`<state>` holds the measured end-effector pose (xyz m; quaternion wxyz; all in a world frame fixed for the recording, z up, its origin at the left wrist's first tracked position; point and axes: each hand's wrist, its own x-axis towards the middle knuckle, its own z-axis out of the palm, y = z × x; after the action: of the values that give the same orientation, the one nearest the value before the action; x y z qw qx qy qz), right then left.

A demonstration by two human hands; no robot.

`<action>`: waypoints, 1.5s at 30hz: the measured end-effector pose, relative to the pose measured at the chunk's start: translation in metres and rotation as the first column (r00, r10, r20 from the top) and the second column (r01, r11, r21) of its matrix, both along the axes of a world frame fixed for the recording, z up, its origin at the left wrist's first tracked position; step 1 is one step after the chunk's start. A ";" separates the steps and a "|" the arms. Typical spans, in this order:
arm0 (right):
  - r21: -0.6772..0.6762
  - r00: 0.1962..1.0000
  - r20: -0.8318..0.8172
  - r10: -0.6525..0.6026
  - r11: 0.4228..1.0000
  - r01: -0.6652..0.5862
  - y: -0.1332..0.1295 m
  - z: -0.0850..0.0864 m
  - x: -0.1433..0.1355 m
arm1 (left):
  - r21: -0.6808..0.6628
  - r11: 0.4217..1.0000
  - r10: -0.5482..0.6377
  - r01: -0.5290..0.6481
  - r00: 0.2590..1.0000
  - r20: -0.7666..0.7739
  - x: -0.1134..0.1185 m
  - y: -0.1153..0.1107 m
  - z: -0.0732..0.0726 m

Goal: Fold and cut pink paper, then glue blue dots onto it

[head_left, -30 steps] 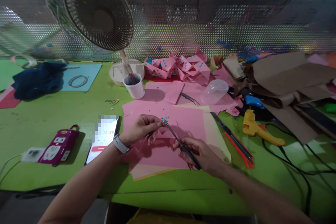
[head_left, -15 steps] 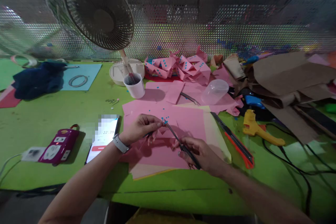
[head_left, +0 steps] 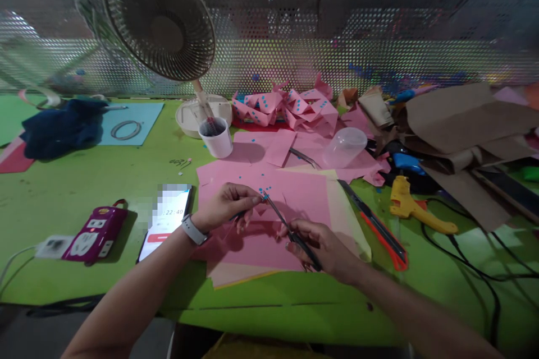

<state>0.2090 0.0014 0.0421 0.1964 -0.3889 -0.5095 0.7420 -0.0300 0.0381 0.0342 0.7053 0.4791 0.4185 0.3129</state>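
Black tweezers lie slantwise in my right hand, which grips them by the wide end. Their thin tip reaches the fingertips of my left hand. That hand is closed in a pinch between thumb and forefinger; a small dark sliver shows under it, too small to name. Just beyond the tip, several tiny blue paper dots are scattered. Both hands are over the stacked pink paper sheets.
To the left are a phone and a purple power socket. A utility knife and yellow glue gun lie right. Behind stand a white cup, a fan, a clear plastic cup and dotted pink paper shapes.
Both hands and the tweezers keep almost the same place. On the phone, the timer has gone from 22:39 to 22:40.
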 end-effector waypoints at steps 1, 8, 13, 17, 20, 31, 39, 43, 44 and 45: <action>-0.002 1.000 -0.001 -0.001 1.000 0.001 0.000 0.000 0.000 | 0.001 1.000 0.000 0.000 1.000 -0.001 0.000 0.000 0.000; 0.001 1.000 0.007 0.001 1.000 -0.001 -0.001 -0.001 0.000 | 0.001 1.000 -0.011 0.011 1.000 -0.006 0.000 0.000 0.000; -0.002 1.000 0.011 0.005 1.000 -0.005 -0.001 -0.001 0.000 | 0.001 1.000 -0.013 0.013 1.000 -0.011 0.000 0.000 0.000; -0.017 1.000 0.022 0.000 1.000 0.000 0.000 -0.001 0.000 | -0.005 1.000 -0.017 0.017 1.000 0.002 0.000 0.000 0.000; -0.021 1.000 0.025 -0.003 1.000 0.004 0.000 -0.001 -0.001 | 0.001 1.000 -0.021 0.021 1.000 -0.001 -0.001 0.001 -0.001; 0.002 1.000 0.019 0.007 1.000 -0.007 0.000 0.000 0.001 | -0.009 1.000 -0.011 0.011 1.000 -0.015 0.000 0.000 0.001; -0.018 1.000 0.018 0.004 1.000 -0.003 0.000 0.000 0.000 | -0.010 1.000 -0.016 0.016 1.000 -0.025 -0.001 0.000 0.000; -0.020 1.000 0.011 0.010 1.000 -0.009 -0.001 -0.002 0.001 | -0.016 1.000 -0.021 0.020 1.000 -0.020 -0.001 0.000 0.001; -0.018 1.000 0.011 0.013 1.000 -0.013 -0.001 -0.002 0.001 | -0.015 1.000 -0.019 0.019 1.000 -0.022 -0.001 0.000 0.001; -0.015 1.000 0.011 0.015 1.000 -0.015 -0.001 -0.001 0.001 | -0.014 1.000 -0.019 0.019 1.000 -0.023 -0.001 0.000 0.001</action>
<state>0.2095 0.0004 0.0409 0.1850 -0.3905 -0.5078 0.7453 -0.0313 0.0379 0.0357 0.7065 0.4817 0.4244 0.2977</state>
